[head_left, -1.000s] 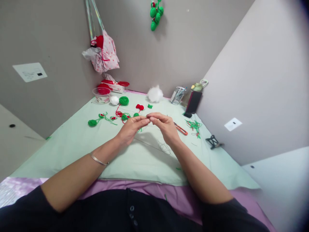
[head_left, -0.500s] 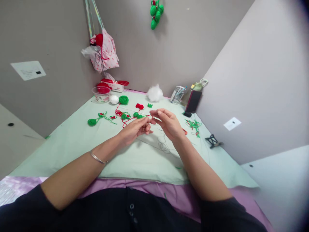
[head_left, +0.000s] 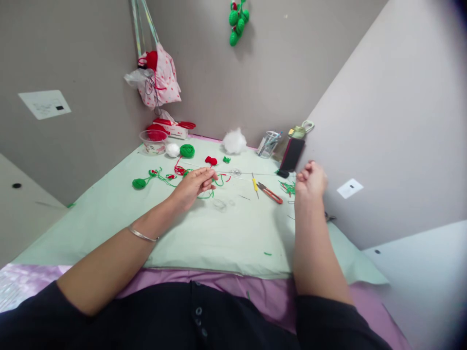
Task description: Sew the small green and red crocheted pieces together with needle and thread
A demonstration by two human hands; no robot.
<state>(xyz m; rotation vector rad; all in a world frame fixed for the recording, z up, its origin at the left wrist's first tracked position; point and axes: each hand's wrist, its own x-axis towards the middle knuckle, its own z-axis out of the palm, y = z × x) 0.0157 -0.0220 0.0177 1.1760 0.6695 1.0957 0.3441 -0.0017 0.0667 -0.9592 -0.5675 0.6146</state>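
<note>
A thin dark thread (head_left: 251, 173) runs taut between my two hands above the table. My left hand (head_left: 197, 186) pinches its left end, with the fingers closed. Out to the right, my right hand (head_left: 311, 180) is raised and closed round the other end. Beyond my left hand lie small green and red yarn pieces, partly hidden by it. Between the hands, on the cloth, are orange-handled thread snips (head_left: 270, 193), a yellow-handled crochet hook (head_left: 255, 184) and a needle (head_left: 244, 197). Loose thread coils (head_left: 220, 205) lie nearer to me.
White stuffing (head_left: 234, 141), a pen cup (head_left: 269, 144) and a propped phone (head_left: 293, 154) stand at the back. A plastic tub (head_left: 153, 142) and a green yarn ball (head_left: 187, 151) sit back left. Green yarn scraps (head_left: 287, 187) lie at right, beside the wall.
My hands were together over the middle of the table. The right hand has swung far right, drawing the thread out straight. The snips and crochet hook have come into full view.
</note>
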